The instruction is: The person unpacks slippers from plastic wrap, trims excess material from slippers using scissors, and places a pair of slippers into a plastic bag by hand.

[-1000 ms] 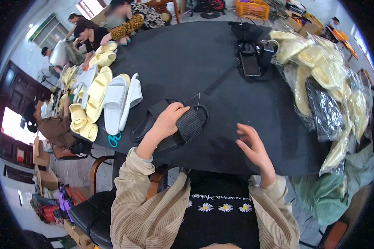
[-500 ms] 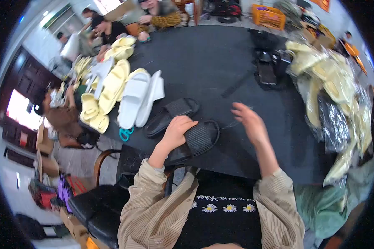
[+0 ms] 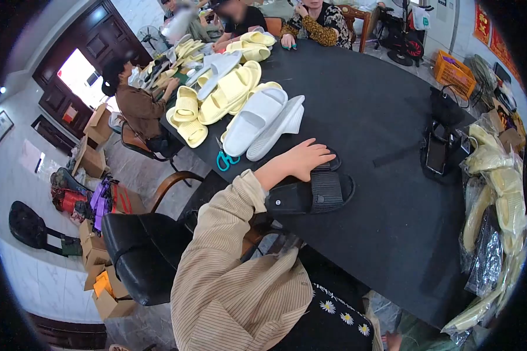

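A pair of black ribbed slippers lies near the table edge, with the nearer black slipper (image 3: 328, 193) in full view. My left hand (image 3: 301, 159) rests over the farther black slipper (image 3: 332, 162), its fingers stretched out and slightly apart. That slipper is mostly covered by the hand. Low at the bottom edge, part of my right hand (image 3: 392, 341) shows below the table beside clear plastic (image 3: 385, 310); its fingers are hidden. Left of the black pair stand white slippers (image 3: 255, 120) and teal-handled scissors (image 3: 227, 161).
Yellow slippers (image 3: 231, 93) are piled along the table's left side. Bagged yellow slippers (image 3: 506, 193) lie along the right edge, near a black bag with a phone (image 3: 436, 153). A black chair (image 3: 152, 251) stands at left. Several people sit around the far and left sides.
My left hand has gone from gripping the nearer black slipper to lying spread over the farther one. My right hand has dropped from above the table to below its edge. The view has turned left.
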A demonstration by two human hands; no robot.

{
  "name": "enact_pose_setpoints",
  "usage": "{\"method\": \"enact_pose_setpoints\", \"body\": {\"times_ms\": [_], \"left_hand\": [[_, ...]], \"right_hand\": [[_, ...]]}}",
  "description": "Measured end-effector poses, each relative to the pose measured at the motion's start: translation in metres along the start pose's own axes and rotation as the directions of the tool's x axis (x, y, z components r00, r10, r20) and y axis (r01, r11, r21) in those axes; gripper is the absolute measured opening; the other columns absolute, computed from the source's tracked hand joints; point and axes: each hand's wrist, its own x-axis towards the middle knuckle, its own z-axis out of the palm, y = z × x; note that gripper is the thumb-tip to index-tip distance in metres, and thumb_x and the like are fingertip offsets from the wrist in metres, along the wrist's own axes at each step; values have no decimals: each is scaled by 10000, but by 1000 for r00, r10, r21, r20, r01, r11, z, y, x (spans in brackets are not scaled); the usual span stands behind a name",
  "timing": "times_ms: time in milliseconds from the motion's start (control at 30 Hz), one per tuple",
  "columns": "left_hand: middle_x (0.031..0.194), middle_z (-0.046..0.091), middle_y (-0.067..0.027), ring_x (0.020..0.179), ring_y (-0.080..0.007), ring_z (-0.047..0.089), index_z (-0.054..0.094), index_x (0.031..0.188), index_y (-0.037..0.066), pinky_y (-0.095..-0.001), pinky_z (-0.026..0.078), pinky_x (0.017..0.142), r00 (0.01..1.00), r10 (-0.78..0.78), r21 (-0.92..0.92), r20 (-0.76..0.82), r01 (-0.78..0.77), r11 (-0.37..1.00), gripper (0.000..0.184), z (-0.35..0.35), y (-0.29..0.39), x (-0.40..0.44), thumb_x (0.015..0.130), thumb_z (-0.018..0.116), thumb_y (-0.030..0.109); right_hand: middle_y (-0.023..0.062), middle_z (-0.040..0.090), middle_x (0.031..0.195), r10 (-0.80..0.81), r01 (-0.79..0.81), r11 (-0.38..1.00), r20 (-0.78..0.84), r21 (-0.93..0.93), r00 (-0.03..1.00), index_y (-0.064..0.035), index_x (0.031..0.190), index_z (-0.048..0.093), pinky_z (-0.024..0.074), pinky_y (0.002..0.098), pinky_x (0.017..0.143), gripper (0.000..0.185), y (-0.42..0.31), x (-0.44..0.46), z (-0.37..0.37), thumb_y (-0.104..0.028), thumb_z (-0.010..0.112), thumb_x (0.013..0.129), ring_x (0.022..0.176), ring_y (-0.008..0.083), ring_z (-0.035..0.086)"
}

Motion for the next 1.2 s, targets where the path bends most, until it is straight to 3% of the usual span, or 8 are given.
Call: {"method": "enact_pose_setpoints", "body": {"times_ms": [167,300,400,533,667,833,1000,1200], "left_hand": [[1206,544,-153,1213,-310,469,483,1276,47,-428,309,1087,995,96,-164,31,-89,982,713,6,-11,16,603,710,112],[1012,559,-136,1025,-313,529,537,995,55,-415,373,970,997,28,-255,-71,-46,966,439,10,-5,23,592,703,102],[922,551,-116,950,-296,539,511,906,64,-387,370,919,998,-17,-207,-61,4,978,368,-5,15,27,589,694,101],[851,550,-101,903,-282,553,499,906,68,-372,358,900,990,16,-195,-142,-44,980,364,-26,46,38,596,682,118],[758,604,-99,814,-306,609,511,915,65,-375,384,811,984,29,-276,-179,-78,958,363,-48,88,56,637,689,214],[717,596,-100,751,-308,608,479,917,54,-406,377,728,976,-87,-313,-197,21,949,387,-65,136,61,700,715,271],[724,600,-100,754,-302,612,492,918,36,-408,375,716,965,-124,-231,-232,69,970,406,-59,150,54,669,724,257],[716,600,-120,730,-308,608,494,929,0,-400,374,720,961,-27,-206,-275,-31,978,472,-33,169,52,625,734,268]], "right_hand": [[194,692,990,230,-230,867,-55,-442,972,-39,1111,684,511,386,850,304,87,24,31,-186,603,858,909,376,656],[181,698,1014,133,-91,961,146,-262,980,-24,1112,682,512,378,851,321,53,39,-10,-193,639,843,948,329,668],[166,709,981,330,-296,943,326,-152,886,-7,1136,666,519,373,831,385,-169,58,1,-217,692,814,939,275,677],[161,664,1113,-102,49,994,630,102,769,21,1261,561,510,365,845,547,-269,88,-10,-265,708,819,970,233,659],[186,472,1395,-385,267,834,163,482,909,4,1413,387,440,359,969,605,-329,124,9,-144,596,865,1189,269,542],[141,493,1215,-492,457,823,23,337,870,-19,1386,418,428,342,945,544,-379,173,45,-151,592,888,1061,249,548],[161,429,1174,-592,564,782,-29,-266,806,-37,1316,489,407,385,957,532,-389,176,58,-208,666,844,1106,321,479],[205,463,1260,-574,532,774,-26,-343,818,-33,1330,456,374,442,1019,885,-396,183,80,-360,850,608,1178,379,448]]}}
